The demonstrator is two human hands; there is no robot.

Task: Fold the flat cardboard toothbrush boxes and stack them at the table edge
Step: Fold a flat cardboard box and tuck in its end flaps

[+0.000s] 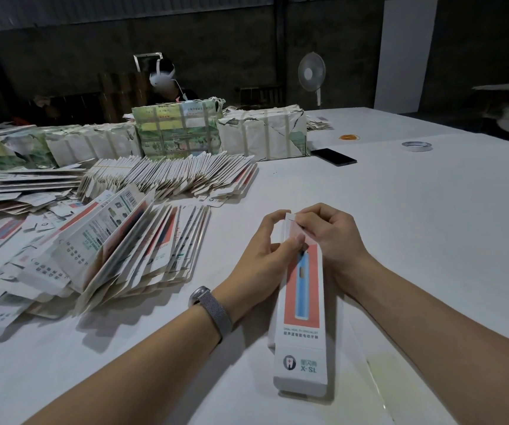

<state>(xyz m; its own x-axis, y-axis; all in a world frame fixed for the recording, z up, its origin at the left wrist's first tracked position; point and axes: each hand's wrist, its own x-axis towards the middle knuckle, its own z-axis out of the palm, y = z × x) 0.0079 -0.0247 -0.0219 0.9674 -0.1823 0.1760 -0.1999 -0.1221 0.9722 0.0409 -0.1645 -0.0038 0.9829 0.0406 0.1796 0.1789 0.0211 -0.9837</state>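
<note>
A long white toothbrush box (303, 305) with a red panel and a blue brush picture lies lengthwise on the white table (415, 210), its near flap open toward me. My left hand (265, 253) grips the box's far end from the left, thumb on the red face. My right hand (326, 231) pinches the far end flap from the right. A fanned heap of flat boxes (142, 250) lies to the left, and a longer row of flat boxes (179, 176) sits behind it.
Wrapped bundles (262, 133) line the back of the table. A black phone (333, 156), a tape roll (416, 146) and rubber bands (349, 137) lie at the far right. A person sits behind the bundles; a fan (311, 72) stands beyond.
</note>
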